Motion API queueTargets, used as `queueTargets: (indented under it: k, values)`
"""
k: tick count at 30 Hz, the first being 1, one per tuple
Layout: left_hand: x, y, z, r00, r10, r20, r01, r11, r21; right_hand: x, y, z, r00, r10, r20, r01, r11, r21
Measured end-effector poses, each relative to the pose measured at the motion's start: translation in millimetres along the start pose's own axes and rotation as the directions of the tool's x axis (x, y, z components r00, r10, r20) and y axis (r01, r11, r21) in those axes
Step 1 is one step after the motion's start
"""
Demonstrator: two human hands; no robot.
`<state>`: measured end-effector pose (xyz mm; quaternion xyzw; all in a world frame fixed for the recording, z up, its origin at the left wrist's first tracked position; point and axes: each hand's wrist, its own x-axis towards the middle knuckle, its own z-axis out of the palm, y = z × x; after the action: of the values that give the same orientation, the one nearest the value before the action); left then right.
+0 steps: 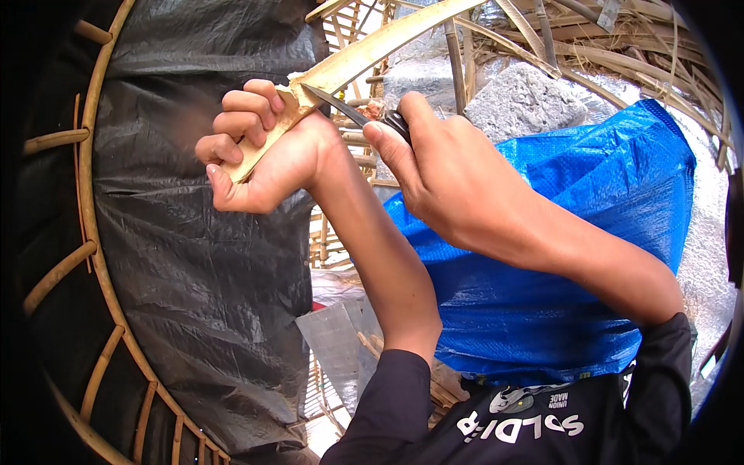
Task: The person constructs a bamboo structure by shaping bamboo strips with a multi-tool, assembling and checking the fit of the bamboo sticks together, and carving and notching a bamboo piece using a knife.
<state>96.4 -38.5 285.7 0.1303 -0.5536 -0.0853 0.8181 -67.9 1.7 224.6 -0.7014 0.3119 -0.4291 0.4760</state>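
Observation:
My left hand [271, 159] is closed around the lower end of a pale split bamboo strip [380, 53], its fingers curled over the edge. From there the strip slants up to the right and out of the top of the head view. My right hand [465, 182] grips a knife [345, 107] by its dark handle, which is partly hidden by the fingers. The blade's tip touches the strip just above my left hand, where the bamboo surface looks rough and notched.
A blue woven plastic sheet [542, 302] covers my lap. Beyond it are a grey rough stone [523, 102] and a heap of bamboo strips [643, 50]. Black sheeting [201, 217] hangs at left, beside a curved bamboo frame [91, 186]. A grey panel [333, 341] leans below.

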Motion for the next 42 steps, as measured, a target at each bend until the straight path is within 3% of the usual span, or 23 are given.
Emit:
queueTargets:
  k: [5,13,16,28,35,37,42]
  values:
    - [-2,1,1,1.0,0.004,0.02,-0.005,0.999,0.052,-1,0,1,1.0,0.002,-0.017,-0.003,0.999,-0.046]
    - [3,8,-2,0.996,0.057,0.071,-0.065,0.992,0.111,-7,-8,0,0.992,0.074,0.107,-0.067,0.995,-0.069]
    - [4,11,-1,0.994,0.073,0.085,-0.084,0.986,0.144,-8,-3,2,0.999,0.023,0.034,-0.02,0.994,-0.104]
    - [8,14,-8,0.993,0.047,0.111,-0.057,0.995,0.087,-7,-11,-3,0.993,0.063,0.103,-0.046,0.987,-0.156]
    - [8,17,1,0.999,0.041,-0.004,-0.04,0.988,0.148,-4,-4,-6,0.998,0.015,0.053,-0.008,0.991,-0.135]
    - [11,17,-6,0.994,0.05,0.096,-0.056,0.996,0.067,-6,-6,-5,0.996,0.015,0.093,-0.003,0.992,-0.124]
    - [13,15,-12,0.987,0.053,0.152,-0.066,0.995,0.08,-13,-11,1,0.998,0.003,0.067,0.0,0.999,-0.052]
